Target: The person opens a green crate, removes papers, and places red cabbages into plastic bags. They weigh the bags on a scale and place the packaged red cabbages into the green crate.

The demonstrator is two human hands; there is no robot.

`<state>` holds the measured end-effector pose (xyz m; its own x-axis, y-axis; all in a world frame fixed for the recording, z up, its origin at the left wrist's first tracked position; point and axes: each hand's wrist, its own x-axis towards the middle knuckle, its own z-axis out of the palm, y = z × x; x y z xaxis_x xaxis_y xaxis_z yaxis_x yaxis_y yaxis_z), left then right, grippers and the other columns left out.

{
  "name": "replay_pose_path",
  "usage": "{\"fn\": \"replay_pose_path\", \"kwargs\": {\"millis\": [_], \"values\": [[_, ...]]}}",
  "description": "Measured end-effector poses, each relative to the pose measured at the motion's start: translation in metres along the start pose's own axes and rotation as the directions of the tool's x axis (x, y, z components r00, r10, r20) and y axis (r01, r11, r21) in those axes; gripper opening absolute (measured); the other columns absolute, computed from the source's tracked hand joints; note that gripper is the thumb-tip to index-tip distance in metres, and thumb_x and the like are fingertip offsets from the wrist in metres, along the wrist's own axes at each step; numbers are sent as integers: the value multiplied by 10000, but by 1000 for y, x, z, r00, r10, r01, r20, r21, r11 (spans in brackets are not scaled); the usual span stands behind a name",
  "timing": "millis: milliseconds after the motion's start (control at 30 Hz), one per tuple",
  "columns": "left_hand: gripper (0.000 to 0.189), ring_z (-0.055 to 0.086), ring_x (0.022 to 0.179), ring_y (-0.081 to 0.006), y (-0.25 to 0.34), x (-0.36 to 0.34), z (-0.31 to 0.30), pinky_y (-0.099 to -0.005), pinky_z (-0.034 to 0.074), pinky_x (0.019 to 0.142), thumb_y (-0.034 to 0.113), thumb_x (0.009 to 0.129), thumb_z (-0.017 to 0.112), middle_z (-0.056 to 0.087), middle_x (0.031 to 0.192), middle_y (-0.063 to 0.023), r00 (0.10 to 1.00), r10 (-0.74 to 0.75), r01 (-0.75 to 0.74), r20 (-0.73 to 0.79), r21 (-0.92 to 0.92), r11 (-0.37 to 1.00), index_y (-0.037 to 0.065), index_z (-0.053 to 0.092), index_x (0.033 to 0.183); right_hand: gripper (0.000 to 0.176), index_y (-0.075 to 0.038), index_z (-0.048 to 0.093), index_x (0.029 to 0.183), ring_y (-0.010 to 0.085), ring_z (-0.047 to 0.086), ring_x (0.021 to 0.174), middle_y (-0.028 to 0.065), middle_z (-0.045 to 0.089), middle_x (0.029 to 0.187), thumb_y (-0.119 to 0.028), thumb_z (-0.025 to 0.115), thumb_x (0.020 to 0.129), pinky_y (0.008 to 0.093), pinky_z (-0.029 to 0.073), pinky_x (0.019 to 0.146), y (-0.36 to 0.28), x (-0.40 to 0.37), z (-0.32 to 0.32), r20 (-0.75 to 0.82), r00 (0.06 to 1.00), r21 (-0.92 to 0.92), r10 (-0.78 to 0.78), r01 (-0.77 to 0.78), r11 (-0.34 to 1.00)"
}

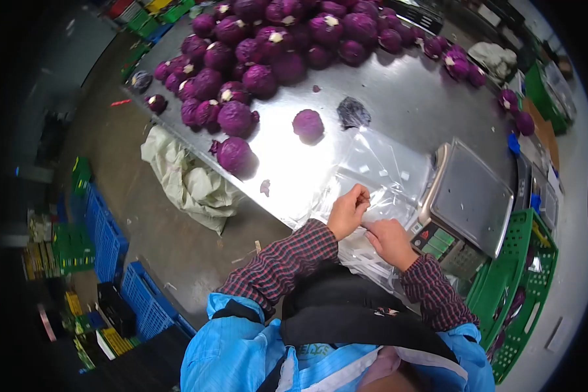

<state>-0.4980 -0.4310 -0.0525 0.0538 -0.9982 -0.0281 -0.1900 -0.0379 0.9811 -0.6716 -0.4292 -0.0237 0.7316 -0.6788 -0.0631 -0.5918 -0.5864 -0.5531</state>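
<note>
Over a pile of clear plastic bags (pixel 389 166) at the table's near edge, my two hands are close together. The fingers of my left hand (pixel 349 210) are curled in a pinch on the thin clear film. My right hand (pixel 391 242) is just to its right, its thumb pointing toward the left hand and its fingers closed on the film. Where the film runs between the fingers is hard to see. A single purple cabbage (pixel 308 125) sits beyond the bags, and a dark loose leaf (pixel 353 113) lies beside it.
A large heap of purple cabbages (pixel 260 80) covers the far side of the metal table (pixel 277 140). Right of my hands stands a weighing scale (pixel 473 196), with a green crate (pixel 503 287) below it. A white sack (pixel 189 179) and blue crates (pixel 144 294) are on the left.
</note>
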Motion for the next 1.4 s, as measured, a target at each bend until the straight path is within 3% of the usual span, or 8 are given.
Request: {"fn": "replay_pose_path", "kwargs": {"millis": [67, 133, 400, 500, 633, 900, 1033, 1400], "values": [[120, 587, 727, -157, 9, -8, -4, -303, 487, 699, -30, 856, 566, 588, 803, -86, 999, -36, 36, 7, -47, 998, 11, 513, 955, 310, -72, 610, 1123, 336, 615, 890, 140, 641, 904, -176, 617, 830, 455, 463, 783, 10, 7, 8, 0, 1000, 16, -31, 31, 999], [124, 560, 747, -145, 11, -12, -9, -287, 472, 712, -78, 863, 510, 555, 848, -92, 987, -15, 70, 160, -342, 937, 19, 521, 940, 499, -46, 497, 1293, 365, 632, 892, 185, 655, 953, -208, 611, 834, 463, 476, 772, 31, 24, 20, 162, 826, -51, 540, -539, 841], [246, 572, 845, -274, 21, -31, -52, -345, 459, 720, -130, 735, 499, 535, 895, -107, 951, 260, -303, 167, 337, 891, 45, 642, 833, 611, -9, 436, 1358, 310, 636, 941, 212, 647, 1062, -300, 627, 855, 381, 485, 853, 64, 39, 0, 418, 898, 290, 137, -275, 917], [141, 557, 694, -263, 32, -9, -73, -342, 456, 625, -59, 752, 555, 525, 829, -102, 954, 291, -296, 65, 331, 896, 12, 644, 833, 506, -15, 488, 1327, 201, 595, 1011, 119, 646, 1104, -249, 619, 898, 339, 456, 914, 10, 64, -59, 492, 837, 788, -237, -313, 530], [180, 537, 695, -151, 30, 37, -103, -281, 446, 621, -50, 777, 554, 511, 809, -60, 971, 111, -146, 211, 156, 977, 18, 663, 903, 562, -18, 449, 1363, 133, 562, 1032, 79, 598, 1168, -155, 665, 862, 285, 455, 926, 26, 134, -125, 300, 951, 810, -72, -215, 545], [271, 562, 758, -174, 15, 170, -141, -276, 461, 710, -34, 843, 566, 536, 857, -83, 927, 103, -115, 360, 10, 993, 44, 617, 1098, 602, -68, 431, 1372, 175, 548, 1078, 70, 553, 1194, -255, 680, 857, 366, 486, 854, 183, 269, -207, 0, 746, 710, 666, -469, 525], [262, 583, 766, -235, -9, 243, -129, -306, 471, 691, -42, 840, 560, 544, 871, -117, 917, 196, -208, 346, -2, 978, 44, 621, 1079, 468, -93, 541, 1236, 147, 571, 880, 26, 577, 978, -266, 703, 833, 335, 487, 625, 233, 308, -292, -154, 731, 460, 665, -542, 703], [244, 571, 780, -246, -78, 313, -123, -343, 464, 696, -15, 850, 540, 534, 844, -112, 872, -88, 117, 482, -30, 993, 57, 641, 1060, 564, -4, 562, 1234, 336, 588, 1091, 215, 614, 1169, -389, 658, 833, 369, 460, 935, 415, 548, -363, -339, 830, -100, 442, -499, 861]]}}
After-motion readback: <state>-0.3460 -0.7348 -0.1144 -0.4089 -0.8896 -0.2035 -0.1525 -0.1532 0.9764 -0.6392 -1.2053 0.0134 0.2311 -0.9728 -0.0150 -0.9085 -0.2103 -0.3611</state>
